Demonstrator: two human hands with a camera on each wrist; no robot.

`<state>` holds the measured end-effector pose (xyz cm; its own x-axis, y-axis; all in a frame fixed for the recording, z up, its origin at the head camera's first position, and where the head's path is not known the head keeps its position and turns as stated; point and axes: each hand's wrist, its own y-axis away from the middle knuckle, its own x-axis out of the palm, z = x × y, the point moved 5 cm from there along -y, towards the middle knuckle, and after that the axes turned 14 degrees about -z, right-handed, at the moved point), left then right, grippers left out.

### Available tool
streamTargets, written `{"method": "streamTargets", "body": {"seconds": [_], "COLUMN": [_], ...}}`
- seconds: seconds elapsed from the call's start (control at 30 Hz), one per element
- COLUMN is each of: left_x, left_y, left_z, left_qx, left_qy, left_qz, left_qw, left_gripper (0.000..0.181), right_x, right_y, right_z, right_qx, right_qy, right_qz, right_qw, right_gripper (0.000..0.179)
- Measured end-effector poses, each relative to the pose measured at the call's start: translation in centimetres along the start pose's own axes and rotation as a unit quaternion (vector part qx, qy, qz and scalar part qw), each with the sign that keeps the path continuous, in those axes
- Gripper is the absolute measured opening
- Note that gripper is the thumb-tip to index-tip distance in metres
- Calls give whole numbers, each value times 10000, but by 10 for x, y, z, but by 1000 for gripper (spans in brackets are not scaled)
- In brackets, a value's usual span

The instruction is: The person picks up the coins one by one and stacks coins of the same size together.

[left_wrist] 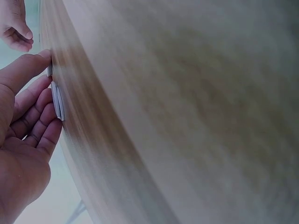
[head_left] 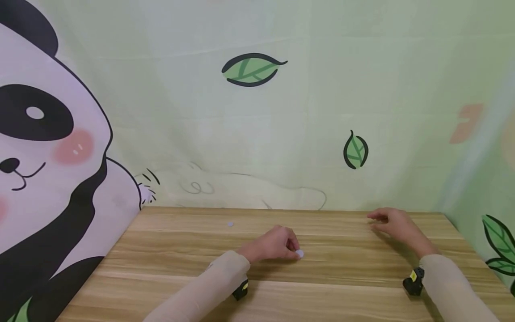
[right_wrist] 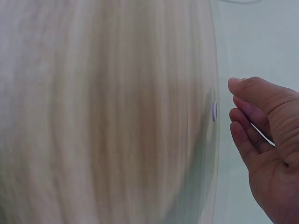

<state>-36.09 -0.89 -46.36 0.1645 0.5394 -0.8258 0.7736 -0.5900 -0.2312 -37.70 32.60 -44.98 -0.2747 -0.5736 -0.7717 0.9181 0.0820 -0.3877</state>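
Note:
In the head view my left hand (head_left: 273, 243) is low over the middle of the table, with a small white disc (head_left: 299, 253) at its thumb and fingertips. The left wrist view shows a white disc (left_wrist: 49, 70) pinched under the thumb tip, and thin stacked white discs (left_wrist: 58, 100) right at the other fingertips. My right hand (head_left: 396, 223) hovers near the table's back right edge, fingers loosely bent. Nothing shows between its thumb and fingers in the right wrist view, where a white disc (right_wrist: 215, 111) lies on the wood beyond the fingertips.
Another small white disc (head_left: 230, 223) lies left of centre near the back of the wooden table (head_left: 169, 250). Behind the table's back edge hangs a pale green printed cloth (head_left: 281, 134) with a panda and leaves. Both wrists wear small black cameras.

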Motion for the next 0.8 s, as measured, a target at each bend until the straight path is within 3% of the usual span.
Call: {"method": "streamTargets", "body": {"seconds": [0.8], "left_x": [2], "left_y": [-2], "left_z": [0], "left_qx": [51], "left_qy": [-48], "left_qz": [-19], "left_qw": [10000], "left_gripper": [15], "right_x": [-6], "right_y": [4], "right_z": [-21], "right_qx": [4], "right_qy": [288], "right_qz": [152], "right_qw": [9995], "right_gripper": [34]}}
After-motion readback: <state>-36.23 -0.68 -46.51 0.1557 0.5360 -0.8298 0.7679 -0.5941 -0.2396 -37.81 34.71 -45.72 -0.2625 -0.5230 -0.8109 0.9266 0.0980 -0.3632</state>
